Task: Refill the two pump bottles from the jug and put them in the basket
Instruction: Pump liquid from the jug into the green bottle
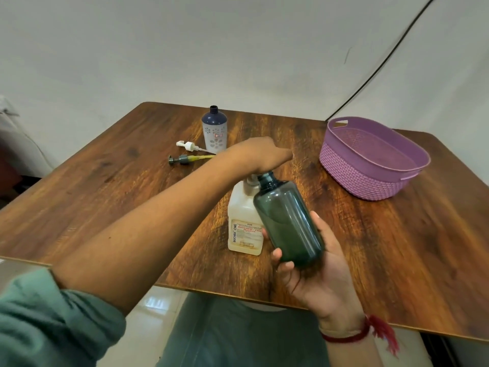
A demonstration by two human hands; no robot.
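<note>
Jug (243, 215) top hides beneath the left grip (260, 157), its hold unreadable; right grip (321, 263) clasps the green bottle (287, 221).

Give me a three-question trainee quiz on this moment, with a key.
1. True or false: the purple basket holds a bottle.
2. The right hand grips: A) a sponge B) the dark green bottle C) the basket.
3. Fill in: the left hand holds the top of the ___.
Key: 1 false; 2 B; 3 jug.
</note>
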